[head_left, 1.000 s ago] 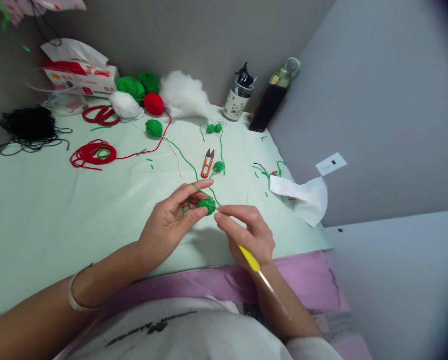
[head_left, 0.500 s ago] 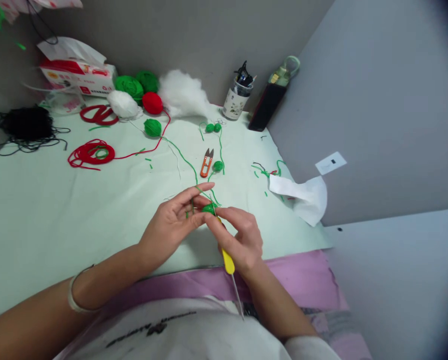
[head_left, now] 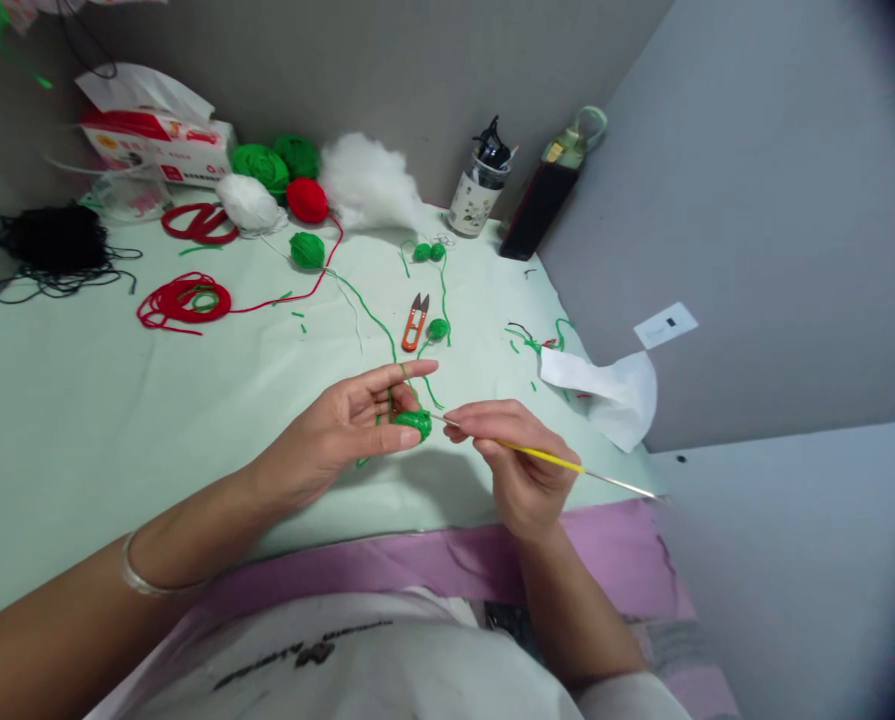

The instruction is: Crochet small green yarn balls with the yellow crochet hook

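Observation:
Between thumb and fingers, my left hand [head_left: 357, 415] pinches a small green crocheted piece [head_left: 415, 425]. Green yarn [head_left: 368, 308] runs over its raised index finger from a small green ball [head_left: 307, 251] further back. My right hand [head_left: 526, 465] grips a crochet hook [head_left: 544, 457] with a yellow handle, pen-fashion. The hook's metal tip meets the right edge of the green piece; its other metal end points right. Just beyond my left fingertips lie a small green crocheted ball [head_left: 438, 329] and orange thread snips [head_left: 415, 322].
Red-handled scissors [head_left: 199, 223], coiled red yarn [head_left: 184, 300], black yarn [head_left: 53, 245] and a white yarn ball [head_left: 248, 203] lie left. White stuffing [head_left: 372, 185], a pen cup [head_left: 477, 195] and a dark bottle [head_left: 541, 205] stand behind. A crumpled tissue [head_left: 608, 395] lies right.
My right hand has moved right and swung the hook from steeply slanted to nearly level. My left hand still holds the green piece, now turned a little and slightly lower.

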Motion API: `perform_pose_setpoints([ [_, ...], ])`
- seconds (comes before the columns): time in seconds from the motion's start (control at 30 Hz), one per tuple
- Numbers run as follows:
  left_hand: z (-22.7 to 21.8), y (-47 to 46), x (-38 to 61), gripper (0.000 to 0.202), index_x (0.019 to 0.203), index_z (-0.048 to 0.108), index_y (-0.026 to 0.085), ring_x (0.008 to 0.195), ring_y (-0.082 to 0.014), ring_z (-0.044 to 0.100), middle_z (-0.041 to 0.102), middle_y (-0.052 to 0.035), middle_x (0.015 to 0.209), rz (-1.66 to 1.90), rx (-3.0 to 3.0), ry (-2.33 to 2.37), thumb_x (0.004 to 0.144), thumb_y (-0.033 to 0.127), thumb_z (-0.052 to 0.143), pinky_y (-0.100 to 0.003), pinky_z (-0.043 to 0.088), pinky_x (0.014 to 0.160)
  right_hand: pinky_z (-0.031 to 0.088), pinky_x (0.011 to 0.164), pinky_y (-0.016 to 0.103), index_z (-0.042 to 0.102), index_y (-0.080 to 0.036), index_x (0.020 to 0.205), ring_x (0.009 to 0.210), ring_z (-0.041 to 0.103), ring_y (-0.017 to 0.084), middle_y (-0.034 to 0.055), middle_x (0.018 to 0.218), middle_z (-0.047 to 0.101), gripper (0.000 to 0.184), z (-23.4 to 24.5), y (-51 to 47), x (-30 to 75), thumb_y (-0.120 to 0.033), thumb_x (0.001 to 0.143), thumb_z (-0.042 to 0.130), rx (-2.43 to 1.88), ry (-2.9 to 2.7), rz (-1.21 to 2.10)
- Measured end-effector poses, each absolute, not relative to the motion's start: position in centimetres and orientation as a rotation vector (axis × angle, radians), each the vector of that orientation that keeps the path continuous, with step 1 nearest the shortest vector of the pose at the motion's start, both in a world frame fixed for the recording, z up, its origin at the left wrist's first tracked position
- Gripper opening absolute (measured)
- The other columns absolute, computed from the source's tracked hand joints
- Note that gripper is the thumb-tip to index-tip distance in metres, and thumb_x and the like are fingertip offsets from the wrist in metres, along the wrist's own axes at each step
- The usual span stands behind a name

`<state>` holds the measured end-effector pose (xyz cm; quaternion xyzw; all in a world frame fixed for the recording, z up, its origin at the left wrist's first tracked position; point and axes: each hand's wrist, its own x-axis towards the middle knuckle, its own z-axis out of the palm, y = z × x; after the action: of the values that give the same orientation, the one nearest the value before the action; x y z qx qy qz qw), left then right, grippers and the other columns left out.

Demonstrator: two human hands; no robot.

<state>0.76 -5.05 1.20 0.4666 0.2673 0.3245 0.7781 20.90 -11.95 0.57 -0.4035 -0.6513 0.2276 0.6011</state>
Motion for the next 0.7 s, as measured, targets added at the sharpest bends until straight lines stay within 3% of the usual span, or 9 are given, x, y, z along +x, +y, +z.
perform_pose_setpoints([
  [0.2,1.2,-5.0,0.8,0.052,0.132,0.074,0.031,0.084,-0.0147,0.056,0.06,-0.0018,0.095,0.688,1.082,0.561,0.082,0.021,0.079,-0.026,0.047,0.07,0.063,0.062,0.033,0.081,-0.027,0.1,0.071,0.072,0.017,0.0038,0.09,0.079,0.014,0.8,-11.8,21.1,-0.025,0.097,0.068,-0.914,-1.285,0.767],
  [0.3,1.3,-4.9,1.0,0.047,0.131,0.075,0.026,0.081,-0.0161,0.062,0.063,-0.0031,0.093,0.638,1.003,0.51,0.084,0.023,0.071,-0.031,0.051,0.075,0.063,0.062,0.033,0.081,-0.024,0.095,0.071,0.073,0.018,0.0053,0.088,0.079,0.012,0.8,-11.5,21.2,-0.03,0.095,0.07,-0.916,-1.222,0.872],
  [0.47,1.6,-4.7,1.0,0.042,0.125,0.077,0.02,0.073,-0.0167,0.062,0.066,-0.006,0.092,0.567,0.914,0.439,0.086,0.027,0.065,-0.032,0.054,0.07,0.061,0.055,0.03,0.079,-0.022,0.088,0.06,0.07,0.016,0.0048,0.08,0.078,0.015,0.8,-11.0,21.3,-0.036,0.091,0.074,-0.896,-1.153,0.987],
  [0.7,1.3,-5.0,0.7,0.049,0.13,0.075,0.031,0.099,-0.0159,0.064,0.067,-0.0031,0.104,0.589,1.019,0.471,0.083,0.02,0.08,-0.027,0.052,0.088,0.055,0.051,0.026,0.077,-0.023,0.088,0.056,0.065,0.014,0.001,0.072,0.073,0.015,0.5,-11.0,20.9,-0.037,0.092,0.073,-0.84,-1.082,1.045],
])
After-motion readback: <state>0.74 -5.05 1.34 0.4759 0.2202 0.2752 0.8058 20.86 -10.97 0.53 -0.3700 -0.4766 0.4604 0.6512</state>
